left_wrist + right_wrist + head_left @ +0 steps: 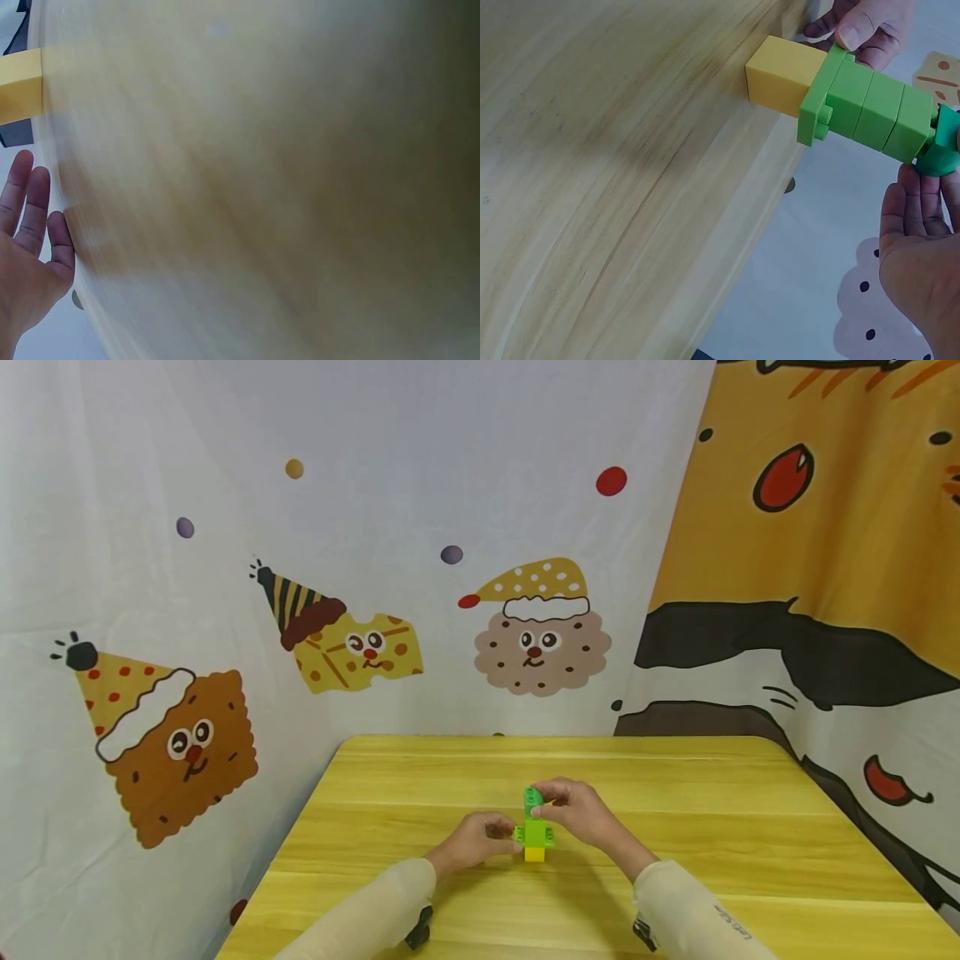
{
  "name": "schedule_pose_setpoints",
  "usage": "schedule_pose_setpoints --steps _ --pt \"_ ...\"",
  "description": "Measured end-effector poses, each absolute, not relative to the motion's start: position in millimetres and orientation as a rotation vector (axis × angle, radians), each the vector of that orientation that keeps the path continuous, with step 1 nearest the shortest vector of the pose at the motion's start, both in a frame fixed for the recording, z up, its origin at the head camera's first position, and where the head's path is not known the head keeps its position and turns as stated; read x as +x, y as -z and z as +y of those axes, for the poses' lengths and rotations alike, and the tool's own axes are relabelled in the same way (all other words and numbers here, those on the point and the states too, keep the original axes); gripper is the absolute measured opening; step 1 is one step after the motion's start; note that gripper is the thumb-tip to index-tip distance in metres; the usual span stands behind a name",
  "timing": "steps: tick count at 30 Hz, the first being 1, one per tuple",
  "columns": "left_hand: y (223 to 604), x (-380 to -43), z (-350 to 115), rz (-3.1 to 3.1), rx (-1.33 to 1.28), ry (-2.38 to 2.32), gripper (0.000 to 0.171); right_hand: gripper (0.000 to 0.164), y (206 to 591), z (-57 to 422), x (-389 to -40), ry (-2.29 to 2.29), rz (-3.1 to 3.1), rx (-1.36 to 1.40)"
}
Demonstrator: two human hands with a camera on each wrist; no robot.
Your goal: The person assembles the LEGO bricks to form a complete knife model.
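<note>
On the wooden table stands a small upright tower of toy building blocks. Its base is a yellow block [534,854]. Above that sit a light green plate [819,101], which sticks out on both sides, and several stacked light green blocks [866,105]. My left hand [472,842] is at the tower's left side, thumb and fingers pinching the end of the plate. At the top, my right hand [581,810] holds a dark green curved block [531,800] between thumb and fingers. Some studs show between it and the light green blocks in the right wrist view.
The wooden table [390,793] reaches back to a white cloth [450,460] printed with cartoon biscuits and cheese. An orange and black printed cloth [862,568] hangs at the right. Dark wrist straps [420,928] show under both sleeves.
</note>
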State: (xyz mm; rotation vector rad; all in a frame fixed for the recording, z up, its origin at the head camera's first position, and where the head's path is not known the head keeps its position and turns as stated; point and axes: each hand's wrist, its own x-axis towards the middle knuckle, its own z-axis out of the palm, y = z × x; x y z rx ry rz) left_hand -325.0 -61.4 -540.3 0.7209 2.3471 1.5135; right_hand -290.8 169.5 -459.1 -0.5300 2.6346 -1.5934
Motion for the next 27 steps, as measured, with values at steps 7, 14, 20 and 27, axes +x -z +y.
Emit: schedule_pose_setpoints --steps 7,14,20,27 --pt "538.2 -323.5 -60.8 2.341 0.719 -1.512 0.024 0.036 459.2 171.9 -288.9 1.577 2.634 -0.562" --pt "537.8 -323.1 -61.3 2.339 0.708 -1.509 0.025 0.033 460.4 173.1 -290.0 1.489 2.722 -0.627" --pt "537.7 -323.4 -61.8 2.332 0.715 -1.511 0.024 0.028 459.9 174.5 -292.1 1.436 2.752 -0.704" --pt "540.5 -324.4 -63.0 2.335 0.741 -1.502 0.025 0.024 456.4 175.7 -296.9 1.353 2.746 -0.787"
